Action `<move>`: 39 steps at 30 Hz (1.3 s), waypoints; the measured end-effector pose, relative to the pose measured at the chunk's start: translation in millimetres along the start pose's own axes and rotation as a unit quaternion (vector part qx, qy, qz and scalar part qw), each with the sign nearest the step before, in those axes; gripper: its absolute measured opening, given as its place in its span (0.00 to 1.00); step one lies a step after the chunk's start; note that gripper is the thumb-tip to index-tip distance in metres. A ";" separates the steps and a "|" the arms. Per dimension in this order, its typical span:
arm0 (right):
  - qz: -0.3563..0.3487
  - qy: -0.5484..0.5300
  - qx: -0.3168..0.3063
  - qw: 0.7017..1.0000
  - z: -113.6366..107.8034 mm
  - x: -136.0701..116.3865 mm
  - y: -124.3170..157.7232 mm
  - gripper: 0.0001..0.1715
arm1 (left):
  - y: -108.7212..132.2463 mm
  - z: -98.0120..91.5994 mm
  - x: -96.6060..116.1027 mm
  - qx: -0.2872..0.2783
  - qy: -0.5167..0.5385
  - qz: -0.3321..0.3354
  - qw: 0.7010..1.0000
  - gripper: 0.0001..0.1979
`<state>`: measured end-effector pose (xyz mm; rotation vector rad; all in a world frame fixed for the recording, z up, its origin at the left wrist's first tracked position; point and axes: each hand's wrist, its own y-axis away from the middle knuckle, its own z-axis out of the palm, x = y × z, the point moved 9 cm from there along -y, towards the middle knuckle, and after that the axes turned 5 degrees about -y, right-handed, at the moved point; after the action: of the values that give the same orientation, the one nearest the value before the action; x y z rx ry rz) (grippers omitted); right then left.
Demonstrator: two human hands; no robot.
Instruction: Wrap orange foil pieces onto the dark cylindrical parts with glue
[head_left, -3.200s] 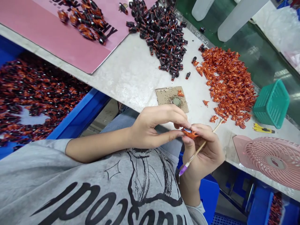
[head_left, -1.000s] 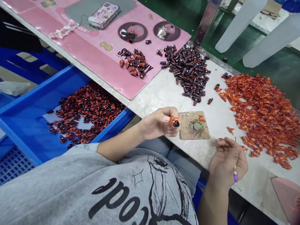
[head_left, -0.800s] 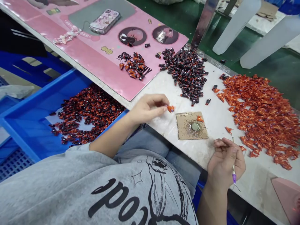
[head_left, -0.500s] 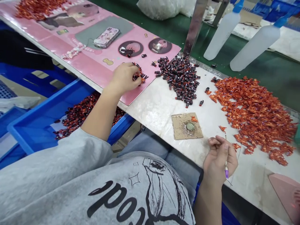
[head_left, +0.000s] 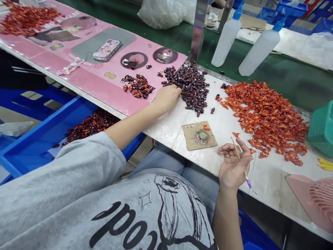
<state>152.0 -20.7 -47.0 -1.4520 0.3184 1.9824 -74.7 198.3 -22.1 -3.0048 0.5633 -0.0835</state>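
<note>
My left hand (head_left: 168, 99) reaches to the near left edge of a heap of small black parts with orange ends (head_left: 194, 85). Its fingers are curled together there, and whatever lies between the fingertips is hidden. Held loosely in my right hand (head_left: 234, 165), palm up, is a thin wooden stick with a purple sleeve and a fine tip (head_left: 248, 182). Between the hands lies a cardboard square (head_left: 188, 139) with a round, wet-looking disc and one orange piece on it. A small group of joined black-and-orange pieces (head_left: 140, 86) rests on the pink mat (head_left: 111, 93).
A large heap of orange pieces (head_left: 267, 118) spreads to the right, near a green basket (head_left: 322, 128) and a pink fan (head_left: 317, 198). Two white squeeze bottles (head_left: 226, 43) stand behind. A phone (head_left: 107, 50) lies on the mat; a blue bin (head_left: 33, 144) sits below the table's edge.
My left hand has moved right, from the group of joined pieces on the mat to the black heap. The stick in my right hand has tilted, and that hand's fingers are more spread.
</note>
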 end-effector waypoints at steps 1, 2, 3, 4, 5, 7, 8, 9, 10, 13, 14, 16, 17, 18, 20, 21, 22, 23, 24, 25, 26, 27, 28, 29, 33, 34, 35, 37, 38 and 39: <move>-0.003 -0.010 0.001 1.000 -0.3 0.0 0.0 0.30 | 1.5 1.3 -0.4 0.001 -0.001 0.005 1.000 0.15; -0.007 -0.020 -0.001 1.000 -0.2 0.0 0.1 0.27 | 3.5 2.4 -1.3 0.004 -0.002 0.010 1.000 0.16; -0.009 -0.028 -0.003 1.000 0.4 -0.1 0.3 0.24 | 6.3 2.8 -2.4 0.009 0.001 0.014 1.000 0.16; -0.010 -0.033 -0.008 0.999 1.8 -0.5 0.5 0.22 | 10.1 2.8 -3.6 0.018 0.009 0.017 1.000 0.16; -0.015 -0.036 -0.011 0.999 3.4 -1.7 0.9 0.20 | 15.0 2.1 -5.0 0.030 0.024 0.019 0.999 0.15; -0.031 -0.037 -0.017 0.999 7.9 -6.1 1.7 0.17 | 28.1 -0.3 -7.5 0.057 0.080 0.020 0.995 0.13; -0.044 -0.035 -0.018 0.998 10.5 -9.4 2.3 0.16 | 36.2 -1.5 -8.2 0.069 0.126 0.020 0.989 0.11; -0.057 -0.025 -0.020 0.998 13.6 -12.4 2.8 0.15 | 45.1 -2.5 -8.3 0.079 0.186 0.018 0.979 0.09; -0.067 -0.007 -0.024 0.997 17.3 -14.3 3.3 0.14 | 54.4 -2.8 -7.6 0.085 0.258 0.017 0.962 0.08; -0.062 0.063 -0.044 0.995 30.0 -10.4 3.5 0.08 | 83.4 0.0 0.3 0.089 0.509 0.002 0.856 0.05; -0.056 0.082 -0.050 0.994 33.4 -7.3 3.6 0.07 | 92.9 2.4 4.9 0.087 0.582 -0.008 0.809 0.07; -0.057 0.110 -0.053 0.991 37.6 -3.0 4.2 0.06 | 110.2 9.8 16.8 0.074 0.697 -0.035 0.712 0.12; -0.061 0.124 -0.051 0.989 38.6 -2.1 4.8 0.07 | 117.5 14.8 24.7 0.057 0.741 -0.048 0.667 0.14; -0.067 0.140 -0.050 0.987 39.4 -1.7 5.6 0.08 | 123.4 19.4 33.8 0.036 0.776 -0.057 0.627 0.15; -0.078 0.173 -0.058 0.980 41.9 -2.2 7.3 0.09 | 131.1 26.0 51.3 -0.008 0.824 -0.062 0.564 0.15; -0.087 0.190 -0.065 0.976 43.7 -3.3 8.2 0.09 | 132.9 27.7 57.8 -0.025 0.837 -0.061 0.542 0.15; -0.097 0.207 -0.075 0.971 45.8 -4.5 9.1 0.09 | 133.4 28.5 62.3 -0.036 0.846 -0.061 0.528 0.15; -0.107 0.223 -0.085 0.965 48.1 -5.6 9.9 0.09 | 132.9 28.6 64.9 -0.041 0.852 -0.060 0.519 0.14; -0.116 0.237 -0.092 0.960 50.0 -6.5 10.4 0.10 | 131.8 28.3 66.2 -0.043 0.854 -0.059 0.515 0.14; -0.121 0.248 -0.098 0.956 51.5 -6.7 10.7 0.10 | 130.5 27.6 66.7 -0.042 0.855 -0.057 0.514 0.13; -0.121 0.259 -0.103 0.953 52.7 -6.1 10.7 0.09 | 129.3 26.7 67.1 -0.041 0.855 -0.054 0.514 0.12; -0.119 0.268 -0.106 0.950 53.8 -5.0 10.5 0.10 | 128.3 26.0 67.9 -0.042 0.856 -0.050 0.514 0.12; -0.117 0.276 -0.109 0.948 54.6 -3.9 10.3 0.10 | 127.7 25.9 69.0 -0.045 0.856 -0.047 0.512 0.11; -0.115 0.283 -0.112 0.945 55.3 -2.9 10.1 0.11 | 127.5 26.3 70.2 -0.050 0.857 -0.046 0.510 0.10; -0.108 0.301 -0.119 0.940 57.0 -0.6 9.4 0.13 | 128.1 30.8 74.1 -0.068 0.861 -0.046 0.502 0.10; -0.109 0.302 -0.120 0.939 57.2 -0.7 9.4 0.13 | 128.3 32.2 74.8 -0.073 0.861 -0.047 0.500 0.10; -0.109 0.302 -0.120 0.939 57.3 -0.6 9.3 0.12 | 128.4 33.7 75.3 -0.079 0.862 -0.048 0.499 0.10; -0.106 0.300 -0.118 0.941 56.9 -0.1 9.0 0.12 | 128.2 36.2 75.8 -0.089 0.860 -0.048 0.500 0.10; -0.105 0.299 -0.116 0.941 56.6 0.3 8.7 0.12 | 127.9 36.3 75.9 -0.090 0.859 -0.043 0.501 0.10; -0.103 0.299 -0.113 0.942 56.2 0.7 8.5 0.12 | 127.3 35.5 75.5 -0.088 0.859 -0.037 0.502 0.10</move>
<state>103.9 3.8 -29.1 -2.1322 0.1845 1.4078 -47.7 55.2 -66.2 -1.7723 0.3470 -3.1086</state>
